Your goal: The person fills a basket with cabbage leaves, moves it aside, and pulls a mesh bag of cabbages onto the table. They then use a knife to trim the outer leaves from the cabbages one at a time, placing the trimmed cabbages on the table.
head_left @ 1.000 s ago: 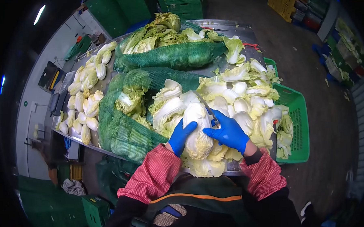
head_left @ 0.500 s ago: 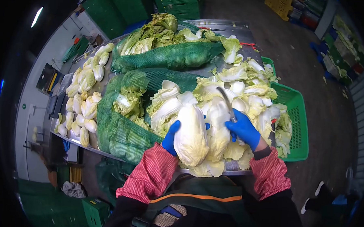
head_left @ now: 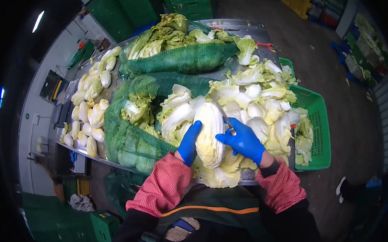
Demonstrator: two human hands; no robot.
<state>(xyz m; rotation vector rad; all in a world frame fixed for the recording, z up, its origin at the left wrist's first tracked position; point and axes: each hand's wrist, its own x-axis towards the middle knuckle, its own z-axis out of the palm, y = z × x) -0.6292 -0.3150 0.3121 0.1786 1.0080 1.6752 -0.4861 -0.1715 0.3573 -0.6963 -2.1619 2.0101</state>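
A pale napa cabbage [head_left: 209, 137] is upright between my blue-gloved hands, above a heap of loose cabbage leaves [head_left: 263, 117]. My left hand [head_left: 190, 140] grips its left side, fingers partly hidden behind it. In my right hand [head_left: 243, 141] is a knife [head_left: 224, 113], its narrow blade pointing up and left beside the cabbage's upper right edge. The right thumb reaches across to the cabbage's right side. To the left of the heap lies a green mesh sack [head_left: 130, 140] with cabbages in it.
A second mesh sack [head_left: 183, 60] lies farther back on the metal table [head_left: 254, 33]. Trimmed cabbages [head_left: 90, 125] are grouped along the left side. At the right edge stands a green crate [head_left: 317, 126] holding leaves. A red-handled tool [head_left: 224, 29] rests at the back.
A large outer leaf has come away on the right, and the held cabbage looks slimmer. My right hand has moved left against the cabbage, and the knife now slants up and left.
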